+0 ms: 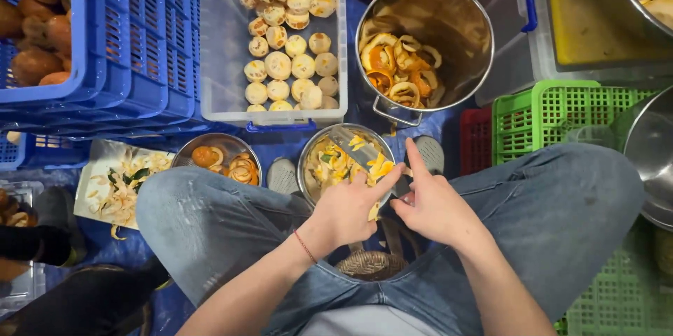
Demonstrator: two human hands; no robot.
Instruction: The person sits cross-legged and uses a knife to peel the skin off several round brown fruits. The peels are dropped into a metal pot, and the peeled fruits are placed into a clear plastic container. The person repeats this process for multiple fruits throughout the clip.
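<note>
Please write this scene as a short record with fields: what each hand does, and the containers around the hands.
left hand: the left hand grips a piece of yellow peel
right hand: the right hand holds a knife, blade over the small steel bowl
small steel bowl: holds yellow peel scraps
steel pot: holds curled orange peels
clear tub: holds pale peeled fruits
blue crates: stacked at the left side
green crate: at the right side

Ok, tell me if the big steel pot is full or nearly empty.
Nearly empty: the steel pot holds only a low heap of orange peels; its inner wall shows bare.
</note>
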